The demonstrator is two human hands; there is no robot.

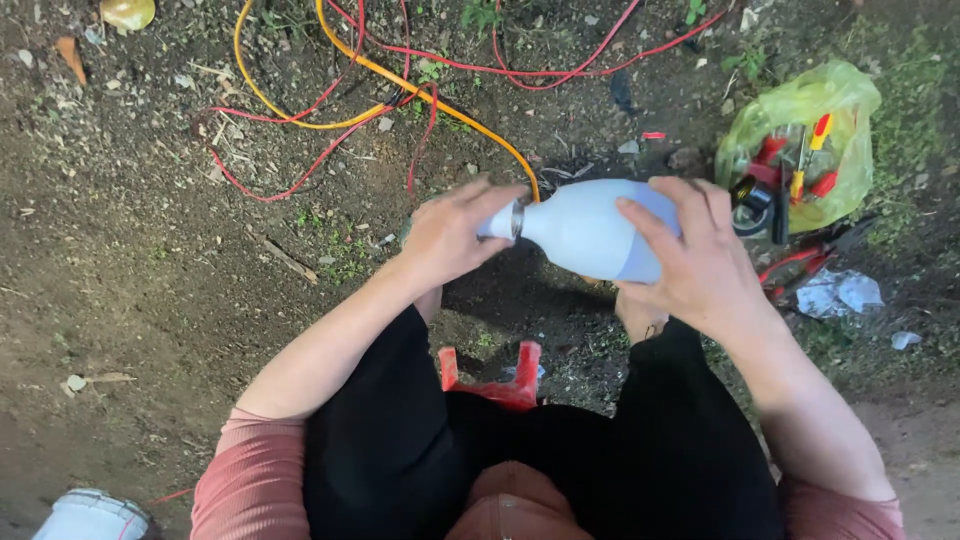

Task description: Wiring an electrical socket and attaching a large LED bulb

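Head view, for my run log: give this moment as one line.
left hand: grips bulb's metal base | right hand: holds white bulb | orange wire: beside base, join hidden | red stool: under person

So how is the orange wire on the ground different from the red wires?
The orange wire is thicker than the red wires. The orange wire runs down toward the white bulb that the left hand and right hand hold, while the red wires loop across the dirt farther up. There looks to be one orange wire but several red wires. Both lie loose and curved on the bare ground.
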